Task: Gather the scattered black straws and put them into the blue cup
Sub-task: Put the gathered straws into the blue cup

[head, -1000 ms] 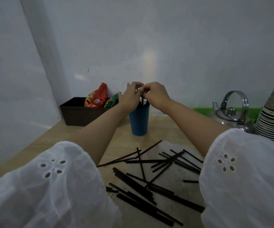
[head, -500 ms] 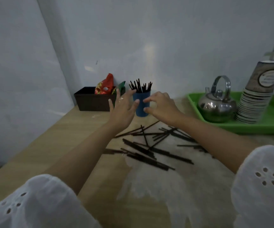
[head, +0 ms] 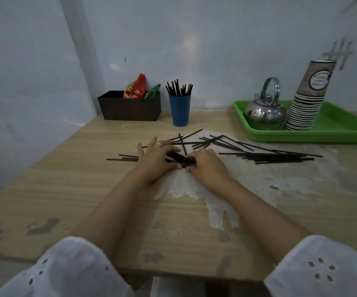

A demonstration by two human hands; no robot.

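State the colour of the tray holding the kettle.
Green; the tray shows best in the head view.

Dim, cool light fills the frame, with a soft bright patch on the pale bluish wall (head: 191, 42) at upper centre and small glints on the rounded polished steel kettle (head: 265, 113) at right. Wide-angle bending bows the edges; the white eyelet sleeves (head: 70, 273) along the bottom blur softly.
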